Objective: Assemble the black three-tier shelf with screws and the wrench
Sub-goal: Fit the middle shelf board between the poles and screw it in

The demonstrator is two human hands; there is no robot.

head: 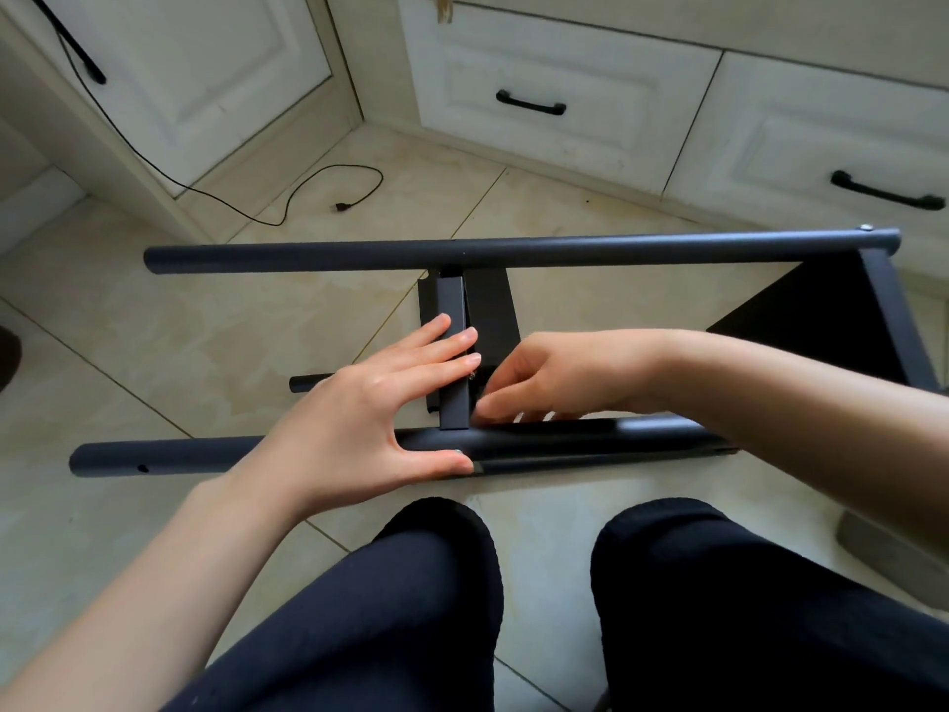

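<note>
The black shelf frame lies on its side on the tiled floor. Its far tube (462, 251) and near tube (215, 454) run left to right, with a black end panel (832, 321) at the right. A middle shelf panel's edge bar (452, 305) crosses between the tubes. My left hand (369, 408) lays straight fingers across that bar, thumb along the near tube. My right hand (539, 382) reaches in from the right, fingers curled down behind the bar where it meets the near tube. A small silvery screw (470, 375) shows at its fingertips. What they hold is hidden.
White cabinet drawers with black handles (531, 102) line the wall behind the frame. A black power cord (318, 182) trails over the tiles at the back left. My knees in dark trousers (436, 557) are just below the near tube. A third tube's end (303, 383) pokes out by my left hand.
</note>
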